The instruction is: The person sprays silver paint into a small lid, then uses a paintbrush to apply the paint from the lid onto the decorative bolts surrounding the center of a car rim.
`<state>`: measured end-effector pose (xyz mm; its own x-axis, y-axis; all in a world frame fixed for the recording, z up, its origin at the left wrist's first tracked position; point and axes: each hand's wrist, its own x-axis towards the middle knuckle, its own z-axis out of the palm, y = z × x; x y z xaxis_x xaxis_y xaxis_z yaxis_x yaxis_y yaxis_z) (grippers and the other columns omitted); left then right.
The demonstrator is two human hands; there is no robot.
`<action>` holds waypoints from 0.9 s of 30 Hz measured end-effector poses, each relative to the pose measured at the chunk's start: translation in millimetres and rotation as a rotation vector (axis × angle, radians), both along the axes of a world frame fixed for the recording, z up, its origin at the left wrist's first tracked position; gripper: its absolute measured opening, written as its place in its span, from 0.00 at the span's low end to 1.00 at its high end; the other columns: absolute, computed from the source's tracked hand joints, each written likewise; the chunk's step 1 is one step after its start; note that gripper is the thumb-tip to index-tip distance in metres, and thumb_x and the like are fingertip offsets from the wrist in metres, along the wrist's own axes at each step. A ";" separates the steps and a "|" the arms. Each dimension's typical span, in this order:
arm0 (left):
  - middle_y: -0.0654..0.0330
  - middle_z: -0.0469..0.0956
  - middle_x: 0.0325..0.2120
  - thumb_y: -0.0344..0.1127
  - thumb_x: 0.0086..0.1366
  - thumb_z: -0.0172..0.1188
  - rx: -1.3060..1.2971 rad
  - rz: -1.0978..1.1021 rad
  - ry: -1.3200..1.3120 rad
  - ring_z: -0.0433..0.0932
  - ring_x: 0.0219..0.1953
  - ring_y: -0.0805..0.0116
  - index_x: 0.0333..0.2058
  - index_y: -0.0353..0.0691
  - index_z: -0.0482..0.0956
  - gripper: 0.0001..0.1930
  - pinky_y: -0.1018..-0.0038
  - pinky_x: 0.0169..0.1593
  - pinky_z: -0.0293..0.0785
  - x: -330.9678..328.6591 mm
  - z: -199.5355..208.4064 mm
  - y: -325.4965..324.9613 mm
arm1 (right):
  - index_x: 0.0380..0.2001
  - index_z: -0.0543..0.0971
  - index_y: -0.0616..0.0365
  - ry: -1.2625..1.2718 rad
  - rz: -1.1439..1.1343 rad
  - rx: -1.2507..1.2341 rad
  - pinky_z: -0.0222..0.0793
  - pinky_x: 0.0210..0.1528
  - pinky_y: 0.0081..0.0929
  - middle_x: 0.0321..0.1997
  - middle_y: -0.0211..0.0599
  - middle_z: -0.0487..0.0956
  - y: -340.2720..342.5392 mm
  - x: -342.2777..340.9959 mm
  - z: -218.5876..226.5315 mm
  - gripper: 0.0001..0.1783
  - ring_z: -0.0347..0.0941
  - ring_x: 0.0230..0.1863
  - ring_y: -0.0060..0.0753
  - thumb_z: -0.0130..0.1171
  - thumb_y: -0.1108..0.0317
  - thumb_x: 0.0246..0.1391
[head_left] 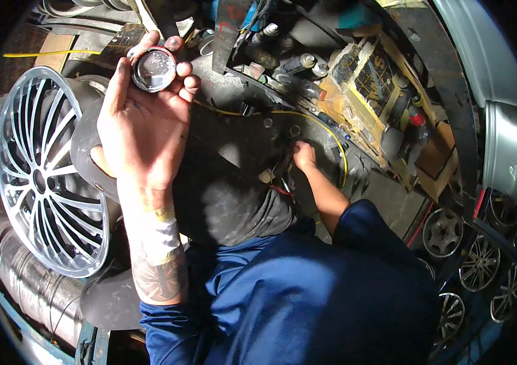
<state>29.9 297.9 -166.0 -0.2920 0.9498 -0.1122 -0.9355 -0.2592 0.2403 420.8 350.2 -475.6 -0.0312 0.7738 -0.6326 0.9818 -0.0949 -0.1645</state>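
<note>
My left hand (149, 121) is raised at the upper left, palm toward me. Its fingers curl round a small round cap (154, 69) with a red edge and a worn, dirty grey face. Lower down and farther right, my right hand (303, 156) is closed over a dark spot, and whatever its fingers grip is hidden. Just beyond it lies a small round ring-like piece (295, 130) on the dark surface. A silver multi-spoke wheel rim (42, 173) stands to the left of my left forearm.
Several spray cans (301, 63) lie at the back, beside a worn, yellow-taped box (361, 79). A yellow hose (337, 143) curves past my right hand. Farther right are a red-capped bottle (416, 125), a cardboard box (439, 161) and several wheels, including a silver one (442, 233).
</note>
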 end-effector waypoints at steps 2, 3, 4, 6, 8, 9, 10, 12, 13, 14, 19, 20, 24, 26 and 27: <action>0.45 0.73 0.49 0.43 0.75 0.37 -0.032 0.019 0.045 0.73 0.41 0.58 0.57 0.33 0.69 0.23 0.65 0.49 0.69 0.5 0.4 -0.4 | 0.45 0.81 0.44 0.023 0.043 0.002 0.71 0.50 0.48 0.46 0.48 0.80 0.4 2.7 0.0 0.17 0.75 0.50 0.57 0.54 0.67 0.52; 0.45 0.73 0.49 0.43 0.75 0.37 -0.034 0.017 0.044 0.73 0.41 0.58 0.57 0.33 0.69 0.23 0.65 0.49 0.69 0.6 0.4 -0.4 | 0.43 0.82 0.51 0.048 0.058 0.018 0.71 0.50 0.46 0.44 0.52 0.80 0.9 4.7 0.3 0.15 0.75 0.49 0.59 0.52 0.69 0.52; 0.45 0.73 0.49 0.43 0.75 0.37 -0.026 0.010 0.032 0.73 0.41 0.58 0.57 0.33 0.68 0.23 0.65 0.49 0.69 0.5 0.4 -0.1 | 0.43 0.82 0.51 0.064 0.066 0.028 0.71 0.50 0.46 0.44 0.52 0.80 2.8 6.9 0.6 0.15 0.75 0.49 0.59 0.52 0.69 0.52; 0.45 0.73 0.49 0.43 0.75 0.37 -0.017 0.005 0.018 0.73 0.41 0.58 0.57 0.33 0.68 0.23 0.65 0.49 0.70 0.2 0.2 0.4 | 0.42 0.82 0.51 0.099 -0.084 0.120 0.72 0.50 0.43 0.41 0.52 0.81 7.2 11.5 1.1 0.15 0.76 0.48 0.56 0.53 0.68 0.52; 0.45 0.73 0.49 0.43 0.75 0.37 -0.014 -0.001 0.008 0.73 0.41 0.58 0.57 0.33 0.68 0.23 0.65 0.49 0.70 -0.1 0.1 0.8 | 0.40 0.83 0.51 0.052 -0.052 0.062 0.73 0.49 0.41 0.40 0.51 0.81 13.0 14.9 0.8 0.13 0.77 0.48 0.53 0.54 0.67 0.52; 0.45 0.73 0.49 0.43 0.75 0.37 -0.006 -0.003 0.017 0.73 0.41 0.58 0.57 0.33 0.68 0.23 0.65 0.49 0.70 0.1 -0.1 0.8 | 0.39 0.84 0.50 -0.003 -0.047 0.032 0.73 0.49 0.41 0.40 0.51 0.81 16.3 16.0 0.2 0.13 0.77 0.48 0.53 0.54 0.67 0.52; 0.45 0.73 0.49 0.43 0.75 0.37 -0.018 0.004 0.019 0.73 0.41 0.58 0.57 0.33 0.69 0.23 0.65 0.49 0.70 0.2 -0.1 0.7 | 0.38 0.84 0.50 -0.078 -0.050 0.017 0.73 0.49 0.41 0.40 0.50 0.82 19.1 16.0 -1.0 0.12 0.77 0.48 0.53 0.54 0.67 0.52; 0.45 0.73 0.49 0.43 0.75 0.37 -0.031 0.016 0.022 0.73 0.41 0.58 0.56 0.33 0.69 0.22 0.65 0.49 0.70 0.0 0.6 -0.2 | 0.38 0.84 0.49 0.001 -0.044 0.015 0.73 0.50 0.41 0.41 0.50 0.82 24.0 14.6 -3.9 0.12 0.77 0.48 0.53 0.54 0.67 0.52; 0.45 0.73 0.48 0.43 0.75 0.37 -0.026 0.013 0.027 0.74 0.41 0.58 0.56 0.33 0.69 0.22 0.65 0.49 0.70 -0.1 0.9 -0.4 | 0.38 0.84 0.48 0.053 -0.051 0.064 0.73 0.50 0.42 0.41 0.50 0.81 26.3 13.1 -5.7 0.13 0.77 0.48 0.53 0.55 0.67 0.51; 0.45 0.74 0.48 0.43 0.75 0.37 -0.022 0.008 0.032 0.74 0.41 0.58 0.56 0.32 0.69 0.22 0.65 0.49 0.70 0.0 1.1 -0.3 | 0.38 0.84 0.48 0.059 -0.046 0.028 0.73 0.50 0.42 0.41 0.50 0.81 28.1 11.5 -7.5 0.13 0.77 0.48 0.53 0.55 0.67 0.51; 0.45 0.74 0.48 0.43 0.75 0.37 -0.033 0.026 0.035 0.74 0.41 0.58 0.56 0.32 0.69 0.22 0.65 0.49 0.70 0.6 1.9 0.3 | 0.40 0.84 0.46 -0.137 -0.018 -0.036 0.72 0.52 0.41 0.42 0.50 0.81 38.8 6.2 -13.4 0.14 0.76 0.50 0.53 0.56 0.68 0.50; 0.45 0.74 0.47 0.43 0.75 0.37 -0.040 0.031 0.044 0.74 0.40 0.58 0.56 0.32 0.69 0.22 0.65 0.49 0.70 1.1 1.7 0.0 | 0.40 0.84 0.46 -0.139 -0.015 -0.037 0.72 0.52 0.41 0.42 0.50 0.81 40.4 6.4 -13.6 0.14 0.76 0.50 0.53 0.56 0.68 0.50; 0.45 0.74 0.47 0.43 0.75 0.37 -0.034 0.026 0.031 0.74 0.40 0.57 0.56 0.32 0.69 0.22 0.65 0.49 0.71 0.7 0.8 0.2 | 0.36 0.84 0.51 -0.020 -0.134 0.015 0.72 0.48 0.46 0.40 0.52 0.81 35.2 6.8 -11.2 0.11 0.77 0.47 0.56 0.56 0.69 0.50; 0.45 0.74 0.47 0.43 0.75 0.37 -0.024 0.024 0.020 0.74 0.41 0.57 0.56 0.32 0.69 0.22 0.65 0.48 0.71 0.5 0.7 -0.1 | 0.34 0.83 0.54 0.080 -0.245 0.026 0.72 0.47 0.48 0.39 0.54 0.81 23.9 5.4 -8.8 0.10 0.77 0.46 0.58 0.56 0.69 0.50; 0.45 0.74 0.47 0.43 0.75 0.37 -0.025 0.024 0.020 0.74 0.41 0.57 0.56 0.32 0.69 0.22 0.65 0.48 0.71 -0.2 0.7 0.2 | 0.34 0.82 0.55 0.112 -0.124 0.091 0.72 0.46 0.50 0.39 0.56 0.80 16.2 3.8 -7.7 0.09 0.76 0.45 0.61 0.55 0.69 0.51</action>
